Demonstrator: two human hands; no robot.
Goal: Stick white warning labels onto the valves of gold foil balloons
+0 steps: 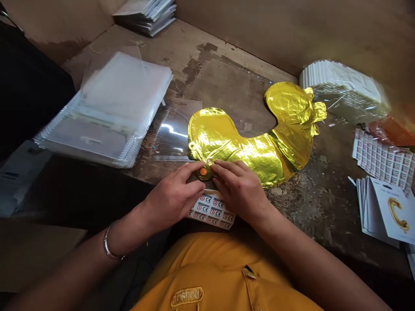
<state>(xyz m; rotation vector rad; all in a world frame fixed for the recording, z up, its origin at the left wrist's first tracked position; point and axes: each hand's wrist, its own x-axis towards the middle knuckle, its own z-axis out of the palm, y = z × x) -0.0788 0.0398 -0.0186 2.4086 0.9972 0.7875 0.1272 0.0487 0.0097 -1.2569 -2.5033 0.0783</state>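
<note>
My left hand and right hand are curled, fingertips pressing on the round orange-centred disc at the near edge of the gold foil balloon, whose long body curves toward the far right of the desk.

Both hands bare, palms down, fingers curled, low center of view. Left hand angles in from lower left, fingertips aimed right. Right hand comes in from lower right, fingers aimed left and slightly spread. Tips of both hands really close, tiny gap between, not touching far as I can see. Left forearm runs long diagonal, right forearm pretty much mirrors it. Wrists slightly bent, tbh looks relaxed.
</note>
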